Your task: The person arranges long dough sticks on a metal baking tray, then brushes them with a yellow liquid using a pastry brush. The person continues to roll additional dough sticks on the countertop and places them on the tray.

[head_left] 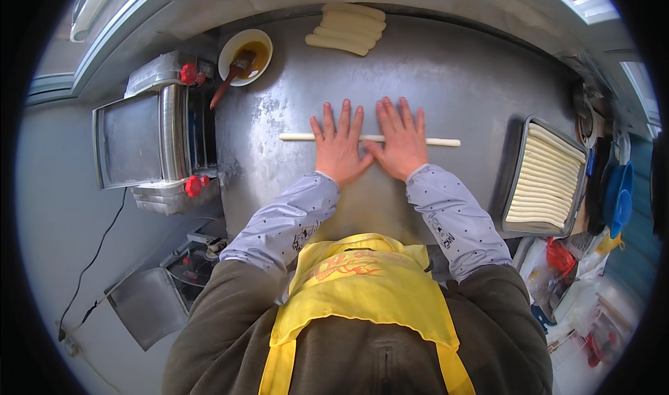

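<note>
A long thin rope of pale dough (442, 142) lies crosswise on the metal table (300, 179). My left hand (339, 145) rests flat on it left of the middle, fingers spread and pointing away from me. Beside it my right hand (402, 141) lies flat on the same rope, its fingers also stretched out. The two thumbs come close together between the hands. Both ends of the dough stick out past my hands; the stretch under my palms is hidden.
Several thicker dough strips (346, 29) lie at the table's far edge. A white bowl (225, 57) of yellowish liquid holds a brush (240, 64) at the far left. On the right stands a metal tray (516, 179) of dough sticks (547, 175). A roller machine (172, 130) adjoins the left edge.
</note>
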`<action>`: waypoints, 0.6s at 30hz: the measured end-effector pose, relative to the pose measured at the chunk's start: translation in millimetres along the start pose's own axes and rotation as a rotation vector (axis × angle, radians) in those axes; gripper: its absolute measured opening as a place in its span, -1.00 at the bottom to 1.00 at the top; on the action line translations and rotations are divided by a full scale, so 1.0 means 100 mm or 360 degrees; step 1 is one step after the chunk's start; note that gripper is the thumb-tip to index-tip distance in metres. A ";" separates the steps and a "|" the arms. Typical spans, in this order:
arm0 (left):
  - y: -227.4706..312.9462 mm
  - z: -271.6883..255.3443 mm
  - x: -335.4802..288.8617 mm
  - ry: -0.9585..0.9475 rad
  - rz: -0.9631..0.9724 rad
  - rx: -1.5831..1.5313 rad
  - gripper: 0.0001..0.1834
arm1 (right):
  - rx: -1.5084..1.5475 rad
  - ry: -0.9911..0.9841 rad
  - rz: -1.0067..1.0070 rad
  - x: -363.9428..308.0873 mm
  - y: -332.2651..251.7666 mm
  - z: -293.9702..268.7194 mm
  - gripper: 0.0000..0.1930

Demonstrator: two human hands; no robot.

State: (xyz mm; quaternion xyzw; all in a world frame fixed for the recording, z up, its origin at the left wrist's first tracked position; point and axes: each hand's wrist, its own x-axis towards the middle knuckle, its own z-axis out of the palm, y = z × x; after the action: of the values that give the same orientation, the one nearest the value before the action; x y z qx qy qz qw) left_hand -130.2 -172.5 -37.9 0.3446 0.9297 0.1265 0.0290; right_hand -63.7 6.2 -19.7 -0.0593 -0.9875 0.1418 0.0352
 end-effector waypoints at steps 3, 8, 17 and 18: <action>-0.05 -0.03 -0.03 -0.0041 0.0260 0.0027 -0.03 | 0.0139 -0.0077 -0.0231 -0.06 -0.19 0.02 -0.08; -0.07 -0.36 -0.75 -0.0365 0.0151 -0.0212 -0.04 | 0.0171 -0.0471 -0.0209 -0.75 -0.22 -0.16 -0.08; -0.60 -0.41 -0.04 -0.0163 -0.0175 0.0031 0.02 | -0.0125 -0.0187 0.0081 -0.09 0.59 -0.28 -0.06; -0.59 -0.47 -0.22 -0.0220 -0.0175 0.0033 0.01 | -0.0129 -0.0266 0.0074 -0.31 0.59 -0.40 -0.08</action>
State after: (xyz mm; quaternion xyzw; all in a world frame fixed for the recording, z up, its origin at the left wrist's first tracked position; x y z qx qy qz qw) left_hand -157.8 -239.9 -8.3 0.3013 0.9443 0.0910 0.0963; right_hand -23.6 69.8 -0.3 -0.0714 -0.9903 0.1068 -0.0530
